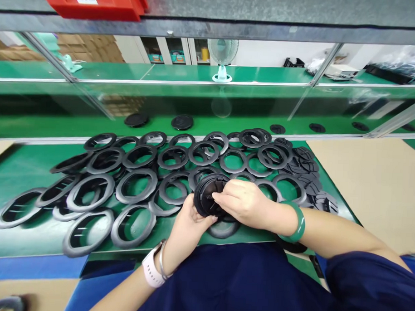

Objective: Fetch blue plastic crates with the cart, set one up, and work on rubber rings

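My left hand point(191, 223) holds a round black plastic part point(206, 196) from below and behind, with its fingers curled under the rim. My right hand point(243, 204) lies over the part's right side, with its fingertips pressed on the dark face. Black rubber-like rings point(136, 185) lie in overlapping rows on the green workbench mat point(30, 244), spreading left and ahead of my hands. A pile of thin, flat black pieces point(307, 175) sits to the right of the rings. The part's underside is hidden by my fingers.
Several round black lids point(182, 122) stand on a raised green shelf point(229, 122) behind the rings. A red bin point(92, 2) sits overhead on a metal shelf point(212, 28). A small fan point(222, 58) stands beyond the glass. A beige surface point(369, 188) lies to the right of the mat.
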The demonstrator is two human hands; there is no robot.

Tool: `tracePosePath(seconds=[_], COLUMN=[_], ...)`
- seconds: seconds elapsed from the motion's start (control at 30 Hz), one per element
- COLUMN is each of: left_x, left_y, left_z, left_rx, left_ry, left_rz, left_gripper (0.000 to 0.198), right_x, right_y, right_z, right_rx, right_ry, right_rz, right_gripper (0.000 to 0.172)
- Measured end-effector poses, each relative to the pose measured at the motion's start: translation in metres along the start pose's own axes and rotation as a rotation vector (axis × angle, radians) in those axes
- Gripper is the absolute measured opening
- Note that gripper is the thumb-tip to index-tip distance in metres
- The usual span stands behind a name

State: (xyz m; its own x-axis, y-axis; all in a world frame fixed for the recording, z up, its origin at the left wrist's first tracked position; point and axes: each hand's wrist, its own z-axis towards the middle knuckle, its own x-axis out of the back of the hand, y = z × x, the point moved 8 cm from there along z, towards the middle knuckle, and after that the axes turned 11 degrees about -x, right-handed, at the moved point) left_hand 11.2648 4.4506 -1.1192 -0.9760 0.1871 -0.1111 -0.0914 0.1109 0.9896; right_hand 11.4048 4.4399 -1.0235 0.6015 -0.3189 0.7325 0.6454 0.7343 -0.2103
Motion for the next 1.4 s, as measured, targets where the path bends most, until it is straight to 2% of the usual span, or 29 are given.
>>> tracePosePath(seconds=[0.2,0.47,0.57,0.73,0.93,1.2,1.4], left_x=[-0.002,-0.003,-0.002,0.000,-0.002,-0.001,-0.001], left_y=[-0.002,0.004,0.003,0.002,0.003,0.004,0.005], left_z=[-0.001,0.000,0.000,0.001,0.001,0.001,0.000], left_rx=[0.005,-0.005,0.005,-0.001,-0.010,-0.015,0.000], left_ry=[-0.020,0.003,0.009,0.028,-0.019,-0.031,-0.032], left_rz=[0.001,-0.031,-0.026,-0.021,-0.009,0.000,0.031], left_gripper=[0.058,0.063,0.060,0.055,0.053,0.054,0.057], right_x=[-0.001,-0.002,-0.006,-0.017,-0.020,-0.016,-0.017], right_y=[0.005,-0.009,-0.003,0.006,0.007,0.010,0.012], right_z=[-0.001,0.003,0.004,0.004,0.006,0.009,0.012], right_rx=[-0.042,0.074,0.020,-0.055,-0.088,-0.102,-0.146], right_ry=[0.001,-0.036,-0.064,-0.181,-0.248,-0.196,-0.253], right_rz=[0.054,-0.067,-0.049,-0.023,-0.005,0.034,0.076], right_gripper=[0.018,0.020,0.020,0.018,0.019,0.020,0.016])
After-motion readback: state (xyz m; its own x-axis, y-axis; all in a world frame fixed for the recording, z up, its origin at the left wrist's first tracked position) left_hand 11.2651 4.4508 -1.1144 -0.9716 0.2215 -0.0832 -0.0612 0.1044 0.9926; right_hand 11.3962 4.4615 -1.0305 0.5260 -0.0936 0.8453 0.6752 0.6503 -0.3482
